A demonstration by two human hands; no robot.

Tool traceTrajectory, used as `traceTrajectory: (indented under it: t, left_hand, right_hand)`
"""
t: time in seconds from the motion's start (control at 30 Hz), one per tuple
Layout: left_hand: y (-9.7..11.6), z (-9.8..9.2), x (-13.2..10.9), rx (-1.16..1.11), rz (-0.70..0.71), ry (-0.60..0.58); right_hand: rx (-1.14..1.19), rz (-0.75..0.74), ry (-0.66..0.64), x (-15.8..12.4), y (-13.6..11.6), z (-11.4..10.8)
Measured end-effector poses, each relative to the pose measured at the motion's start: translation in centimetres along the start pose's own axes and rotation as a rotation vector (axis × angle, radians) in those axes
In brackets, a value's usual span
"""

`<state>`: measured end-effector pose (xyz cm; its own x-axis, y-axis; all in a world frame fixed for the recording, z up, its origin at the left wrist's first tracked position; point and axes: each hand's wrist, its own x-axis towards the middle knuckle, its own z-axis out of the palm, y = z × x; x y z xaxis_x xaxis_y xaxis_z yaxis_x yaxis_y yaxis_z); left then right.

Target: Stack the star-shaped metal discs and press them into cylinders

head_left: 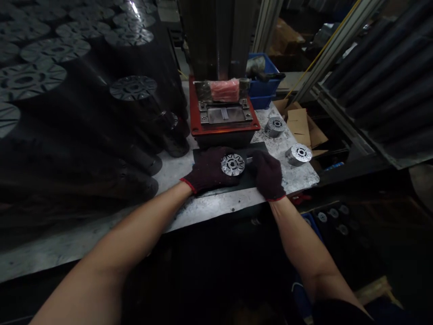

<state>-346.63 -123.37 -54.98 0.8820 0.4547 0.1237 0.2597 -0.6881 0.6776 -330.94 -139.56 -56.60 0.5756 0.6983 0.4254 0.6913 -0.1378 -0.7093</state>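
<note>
A round slotted metal part (232, 165) lies face up above a dark mat (216, 191) at the table's front edge. My left hand (214, 169), in a dark red glove, is wrapped round its left side. Just to the right, my right hand (269, 174), gloved the same way, is closed on a small tool with a short metal tip (249, 160) pointing at the part. Most of that tool is hidden in the fingers. Behind the hands stands a red-framed press base (196, 118) with a pink wrapped block (224, 90) above its metal plate.
Tall dark cylinders with slotted ends (133, 87) crowd the left side. Two short slotted cylinders (275, 127) (299, 155) stand on the table (304, 177) at right. Beyond are blue bins (262, 89), an open cardboard box (299, 126) and a metal frame post.
</note>
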Motion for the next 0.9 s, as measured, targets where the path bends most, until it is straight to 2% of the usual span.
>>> traceTrajectory:
  t: [0.17, 0.23, 0.3, 0.37, 0.4, 0.53, 0.6, 0.67, 0.7, 0.77, 0.83, 0.9]
  left_hand:
    - [0.2, 0.0, 0.3, 0.017, -0.014, -0.017]
    - [0.2, 0.0, 0.4, 0.017, 0.018, -0.018]
    - [0.1, 0.0, 0.4, 0.019, 0.062, -0.025]
    - [0.1, -0.1, 0.4, 0.032, 0.076, -0.027]
    - [0.0, -0.2, 0.3, 0.039, 0.075, -0.025]
    - [-0.1, -0.5, -0.2, 0.025, 0.079, -0.030]
    - [-0.2, -0.6, -0.4, 0.013, 0.061, -0.042]
    - [-0.2, -0.6, -0.4, 0.014, 0.020, -0.051]
    - [-0.2, -0.5, -0.4, 0.022, 0.004, -0.051]
    - [-0.1, -0.3, -0.2, 0.050, -0.003, -0.046]
    - [-0.1, -0.2, 0.0, 0.087, -0.008, -0.040]
    - [0.0, -0.1, 0.1, 0.100, -0.010, -0.034]
  right_hand:
    - [-0.092, -0.059, -0.146, 0.9, -0.7, 0.4]
    - [-0.164, -0.097, -0.209, 1.1, -1.1, -0.2]
    - [-0.284, -0.187, -0.341, 1.5, -1.9, -1.2]
    - [-0.375, -0.289, -0.471, 2.5, -3.0, -2.3]
    - [-0.395, -0.330, -0.482, 3.4, -3.6, -2.7]
    - [-0.445, -0.516, -0.305, 9.9, -5.6, -2.9]
    - [-0.494, -0.629, -0.332, 13.2, -5.8, -2.0]
    - [-0.490, -0.690, -0.387, 15.1, -5.6, -1.0]
    - [-0.458, -0.687, -0.376, 15.1, -5.3, -0.6]
    - [-0.317, -0.570, -0.222, 13.3, -4.5, -0.1]
    - [-0.127, -0.322, 0.007, 9.7, -3.3, 0.0]
    - [-0.002, -0.116, 0.118, 5.6, -1.7, -0.3]
